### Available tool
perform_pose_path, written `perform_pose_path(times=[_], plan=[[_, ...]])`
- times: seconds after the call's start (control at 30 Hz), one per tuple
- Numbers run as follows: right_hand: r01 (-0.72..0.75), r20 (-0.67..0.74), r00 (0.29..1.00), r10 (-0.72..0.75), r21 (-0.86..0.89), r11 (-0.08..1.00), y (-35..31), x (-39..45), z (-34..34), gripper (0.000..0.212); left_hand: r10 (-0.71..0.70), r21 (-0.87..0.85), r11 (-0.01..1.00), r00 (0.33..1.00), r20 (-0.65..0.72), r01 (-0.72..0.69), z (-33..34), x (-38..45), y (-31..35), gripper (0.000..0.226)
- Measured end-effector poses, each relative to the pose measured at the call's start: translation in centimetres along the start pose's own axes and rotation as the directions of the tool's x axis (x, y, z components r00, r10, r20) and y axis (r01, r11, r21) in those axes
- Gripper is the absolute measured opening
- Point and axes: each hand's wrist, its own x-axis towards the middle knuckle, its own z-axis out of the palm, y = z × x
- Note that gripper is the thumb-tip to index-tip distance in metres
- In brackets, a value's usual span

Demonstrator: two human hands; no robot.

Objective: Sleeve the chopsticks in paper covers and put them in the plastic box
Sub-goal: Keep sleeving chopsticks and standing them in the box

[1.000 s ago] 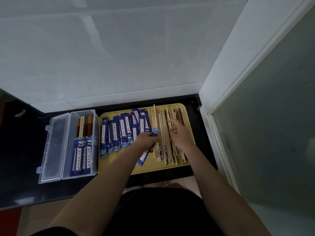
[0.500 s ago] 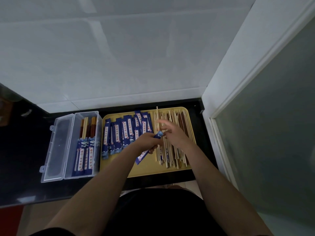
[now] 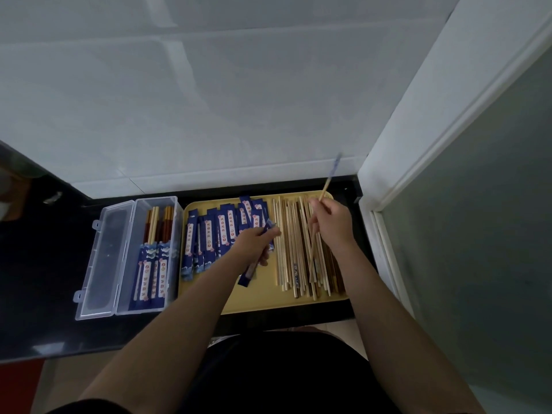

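Centrally, the right hand point(image 3: 333, 224) pinches one pale chopstick point(image 3: 328, 180) between thumb and curled fingers, lifted off the pile and slanting up and away to the right; its far tip is blurred and shows a bluish pattern against the white wall point(image 3: 209, 100). The left hand point(image 3: 257, 245) grips a single blue paper cover point(image 3: 250, 271), fingers curled round its upper part, the lower end hanging free over the yellow tray point(image 3: 268, 297) and the open end poking out near the thumb. The two hands are near each other but apart; the chopstick does not touch the cover.

Loose chopsticks point(image 3: 291, 249) lie in a rough parallel bundle on the right half of the tray, mostly pale wood, a few darker brown ones at the right edge. Empty blue covers point(image 3: 215, 234) with white printed labels lie overlapping on the left half of the tray.

Just left of the tray stands the clear plastic box point(image 3: 176, 222), its hinged lid point(image 3: 103, 258) folded open flat to the left. Inside lie sleeved chopsticks point(image 3: 153, 264), covers at the near end, bare brown and pale ends pointing toward the wall.

Tray and box both rest on a dark glossy desk point(image 3: 44, 264). A white frame with a frosted pane point(image 3: 478, 234) runs along the right.
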Motion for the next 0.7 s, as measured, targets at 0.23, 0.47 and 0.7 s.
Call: perform_pose_path(times=[0.23, 0.47, 0.7], plan=[[-0.007, 0.089, 0.996, -0.011, 0.203, 0.979, -3.0, 0.0, 0.5, 0.032, 0.045, 0.208, 0.977, 0.999, -0.023, -0.039, 0.2, 0.4, 0.0, 0.043], [0.004, 0.09, 0.996, -0.016, 0.125, 0.992, -3.0, 0.0, 0.8, 0.031, 0.131, 0.226, 0.964, 0.989, 0.068, -0.143, 0.6, -0.1, 0.7, 0.032], [-0.011, 0.078, 0.997, 0.002, 0.107, 0.994, -2.7, 0.2, 0.2, 0.033, 0.166, 0.214, 0.959, 0.982, 0.094, -0.183, 0.7, -0.1, 1.1, 0.034]])
